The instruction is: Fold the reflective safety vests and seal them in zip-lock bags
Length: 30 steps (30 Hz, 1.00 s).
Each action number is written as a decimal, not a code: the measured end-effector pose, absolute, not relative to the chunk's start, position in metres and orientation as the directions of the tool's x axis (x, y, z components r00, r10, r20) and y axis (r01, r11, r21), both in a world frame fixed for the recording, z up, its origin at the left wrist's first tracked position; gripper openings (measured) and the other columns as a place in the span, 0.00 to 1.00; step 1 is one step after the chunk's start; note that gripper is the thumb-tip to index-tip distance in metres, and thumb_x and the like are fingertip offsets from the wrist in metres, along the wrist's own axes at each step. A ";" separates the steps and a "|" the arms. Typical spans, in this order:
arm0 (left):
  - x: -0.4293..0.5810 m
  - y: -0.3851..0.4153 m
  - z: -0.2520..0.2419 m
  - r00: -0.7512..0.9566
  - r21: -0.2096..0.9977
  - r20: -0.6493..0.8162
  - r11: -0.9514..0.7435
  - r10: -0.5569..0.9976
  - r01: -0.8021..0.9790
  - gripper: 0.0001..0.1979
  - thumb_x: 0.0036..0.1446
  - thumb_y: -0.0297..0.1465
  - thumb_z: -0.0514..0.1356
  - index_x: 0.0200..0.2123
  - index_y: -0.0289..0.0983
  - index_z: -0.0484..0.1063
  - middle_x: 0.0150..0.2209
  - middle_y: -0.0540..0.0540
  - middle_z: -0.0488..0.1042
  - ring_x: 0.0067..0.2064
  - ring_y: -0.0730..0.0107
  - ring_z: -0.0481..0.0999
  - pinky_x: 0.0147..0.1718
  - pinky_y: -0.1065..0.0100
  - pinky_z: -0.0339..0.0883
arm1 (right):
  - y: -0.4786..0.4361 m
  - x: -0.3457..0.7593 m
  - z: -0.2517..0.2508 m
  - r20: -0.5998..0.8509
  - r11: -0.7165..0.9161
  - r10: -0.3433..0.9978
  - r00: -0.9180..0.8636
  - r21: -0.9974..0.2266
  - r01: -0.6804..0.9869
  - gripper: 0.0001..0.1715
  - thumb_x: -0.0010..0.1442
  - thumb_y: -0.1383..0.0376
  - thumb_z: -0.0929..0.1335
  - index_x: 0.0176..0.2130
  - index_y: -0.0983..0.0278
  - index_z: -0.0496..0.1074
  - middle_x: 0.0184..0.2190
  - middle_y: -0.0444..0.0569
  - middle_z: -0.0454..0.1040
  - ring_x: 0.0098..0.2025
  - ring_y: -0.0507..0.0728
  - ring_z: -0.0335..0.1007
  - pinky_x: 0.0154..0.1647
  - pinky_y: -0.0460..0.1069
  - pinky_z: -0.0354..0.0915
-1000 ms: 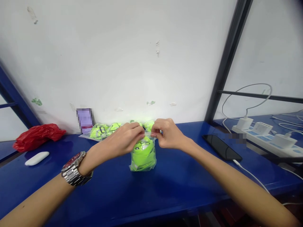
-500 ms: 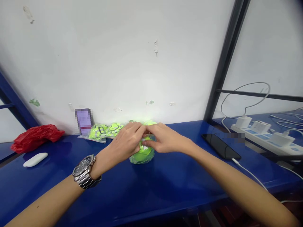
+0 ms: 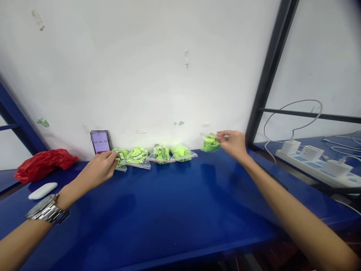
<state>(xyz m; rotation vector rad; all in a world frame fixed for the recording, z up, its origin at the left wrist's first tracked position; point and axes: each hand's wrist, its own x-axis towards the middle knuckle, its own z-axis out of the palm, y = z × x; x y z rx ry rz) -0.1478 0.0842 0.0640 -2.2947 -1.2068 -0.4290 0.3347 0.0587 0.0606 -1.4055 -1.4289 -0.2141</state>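
right hand (image 3: 232, 143) — fingers pinched on a green plastic bag (image 3: 210, 143) above the tabletop (image 3: 169, 210). left hand (image 3: 100, 165) — closed on the end bag (image 3: 120, 158).

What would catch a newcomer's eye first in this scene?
The neon-green bundles in clear zip bags stand out first, lined up along the white wall on a glossy blue table. The right hand holds another such bag above the table's far edge, while the left hand is at the leftmost bag. A crumpled red plastic bag lies further left.
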 end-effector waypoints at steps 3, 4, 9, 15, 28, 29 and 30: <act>-0.176 0.092 0.039 0.563 -0.407 0.467 -0.400 0.681 0.821 0.15 0.62 0.31 0.45 0.43 0.34 0.68 0.43 0.34 0.72 0.42 0.52 0.72 0.40 0.58 0.64 | 0.079 0.337 0.014 0.704 0.382 0.681 0.203 -0.577 0.721 0.07 0.49 0.66 0.68 0.27 0.66 0.77 0.42 0.57 0.80 0.46 0.63 0.77 0.48 0.55 0.70; -0.181 0.093 0.033 0.565 -0.418 0.458 -0.394 0.687 0.818 0.14 0.62 0.31 0.46 0.44 0.34 0.68 0.45 0.35 0.72 0.43 0.51 0.71 0.41 0.57 0.64 | 0.083 0.337 0.002 0.683 0.394 0.712 0.160 -0.578 0.715 0.06 0.48 0.66 0.68 0.25 0.65 0.76 0.40 0.56 0.80 0.45 0.64 0.77 0.48 0.55 0.70; -0.181 0.095 0.024 0.573 -0.435 0.410 -0.400 0.709 0.807 0.15 0.61 0.26 0.46 0.46 0.35 0.69 0.46 0.37 0.73 0.47 0.48 0.69 0.46 0.55 0.60 | 0.092 0.342 -0.022 0.610 0.425 0.793 0.008 -0.562 0.710 0.05 0.46 0.69 0.67 0.25 0.63 0.75 0.41 0.53 0.80 0.52 0.64 0.73 0.54 0.55 0.68; -0.179 0.103 0.033 0.562 -0.391 0.374 -0.424 0.738 0.817 0.18 0.54 0.18 0.47 0.43 0.35 0.71 0.40 0.39 0.74 0.44 0.53 0.71 0.43 0.60 0.61 | 0.089 0.344 -0.014 0.568 0.427 0.818 -0.088 -0.498 0.755 0.11 0.45 0.73 0.66 0.28 0.61 0.75 0.49 0.49 0.77 0.60 0.63 0.65 0.58 0.55 0.63; -0.123 0.039 0.083 0.027 0.082 0.822 -0.166 0.569 0.983 0.09 0.61 0.37 0.50 0.36 0.38 0.65 0.28 0.49 0.70 0.30 0.63 0.73 0.29 0.66 0.61 | 0.038 0.258 0.036 0.717 0.580 0.693 -0.068 -0.499 0.644 0.12 0.60 0.61 0.65 0.29 0.65 0.71 0.23 0.46 0.72 0.24 0.52 0.66 0.28 0.47 0.62; -0.107 0.031 0.080 0.032 0.108 0.830 -0.216 0.557 0.970 0.09 0.61 0.37 0.52 0.36 0.37 0.66 0.28 0.49 0.70 0.30 0.65 0.72 0.29 0.67 0.62 | 0.030 0.243 0.038 0.673 0.615 0.725 -0.146 -0.537 0.578 0.14 0.61 0.60 0.64 0.26 0.64 0.69 0.20 0.44 0.69 0.21 0.50 0.62 0.25 0.46 0.58; -0.090 0.024 0.074 0.103 0.092 0.813 -0.301 0.572 0.949 0.09 0.62 0.36 0.52 0.38 0.36 0.66 0.30 0.48 0.71 0.30 0.67 0.72 0.30 0.68 0.63 | 0.022 0.228 0.039 0.607 0.634 0.755 -0.246 -0.583 0.507 0.16 0.62 0.60 0.63 0.25 0.64 0.67 0.18 0.42 0.66 0.20 0.49 0.60 0.23 0.45 0.56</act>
